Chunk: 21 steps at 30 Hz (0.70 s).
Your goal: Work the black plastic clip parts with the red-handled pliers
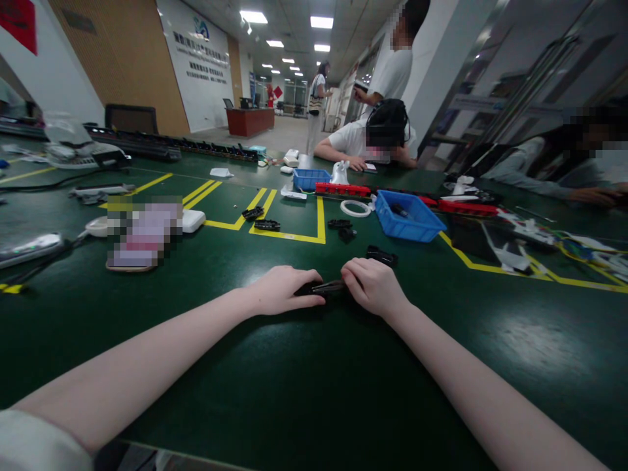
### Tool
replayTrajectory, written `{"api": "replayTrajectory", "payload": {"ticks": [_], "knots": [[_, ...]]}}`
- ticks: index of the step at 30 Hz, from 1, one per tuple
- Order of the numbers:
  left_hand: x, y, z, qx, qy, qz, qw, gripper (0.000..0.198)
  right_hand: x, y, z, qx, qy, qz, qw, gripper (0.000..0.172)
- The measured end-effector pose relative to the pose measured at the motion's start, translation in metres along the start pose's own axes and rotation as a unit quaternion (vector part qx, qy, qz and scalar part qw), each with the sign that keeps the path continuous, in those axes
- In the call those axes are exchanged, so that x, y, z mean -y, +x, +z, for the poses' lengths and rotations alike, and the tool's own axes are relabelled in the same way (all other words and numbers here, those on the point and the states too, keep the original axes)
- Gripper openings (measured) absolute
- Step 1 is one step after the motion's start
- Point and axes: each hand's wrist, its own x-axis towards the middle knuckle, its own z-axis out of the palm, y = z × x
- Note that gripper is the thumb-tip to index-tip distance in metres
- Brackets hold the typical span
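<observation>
Low over the green table, my left hand (284,290) pinches a small black plastic part (305,288) between thumb and fingers; most of the part is covered by the hand. Facing it, my right hand (373,286) is closed around slim metal tweezers (330,286), whose pointed tips reach left to the black part. Whether the tips grip the part or only touch it, I cannot tell. Just beyond my right hand lies another black part (381,255). Similar black pieces (267,225) rest farther off, some within yellow tape lines.
A blue bin (409,219) holding a dark piece stands beyond my right hand, beside a white ring (356,209). Another blue bin (311,178) and red strips (342,190) are farther back. A phone (147,235) lies left. A person (380,134) leans on the far edge.
</observation>
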Motion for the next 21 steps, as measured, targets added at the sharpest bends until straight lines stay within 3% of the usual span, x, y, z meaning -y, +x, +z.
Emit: {"api": "replayTrajectory", "payload": {"ticks": [21], "knots": [[-0.0005, 0.0, -0.0007, -0.004, -0.006, 0.008, 1.0, 0.036, 0.0012, 0.0001, -0.0003, 0.003, -0.024, -0.016, 1.0, 0.037]]}}
